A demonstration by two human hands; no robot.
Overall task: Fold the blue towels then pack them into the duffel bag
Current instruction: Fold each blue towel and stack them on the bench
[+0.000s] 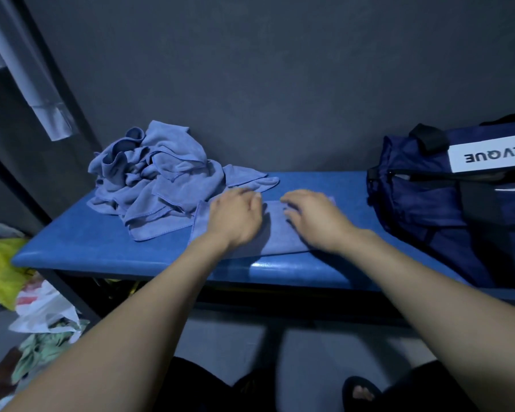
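Blue towel (pixel 275 230), partly folded, flat on the near middle of a blue padded bench (pixel 101 248), near edge almost at the bench's front lip. Left hand (pixel 235 220) palm down on its left part, fingers straight and close together, pressing the cloth. Right hand (pixel 314 218) palm down on its right part, fingers slightly bent and a little spread, tips on the fabric; blurred, so no finer detail. Nothing pinched by either hand.

Just behind and to the left, a crumpled heap of unfolded blue towels (pixel 158 179), loose edges touching the flat towel's far left corner.

At the bench's right end, well apart from the hands, a navy duffel bag (pixel 428 203) with black handles, white panel lettered "LVQUE" upside down, top zip partly open.

Behind everything, dark grey wall (pixel 280 69).

On the floor at lower left, plastic bags (pixel 39 307), white and yellow.
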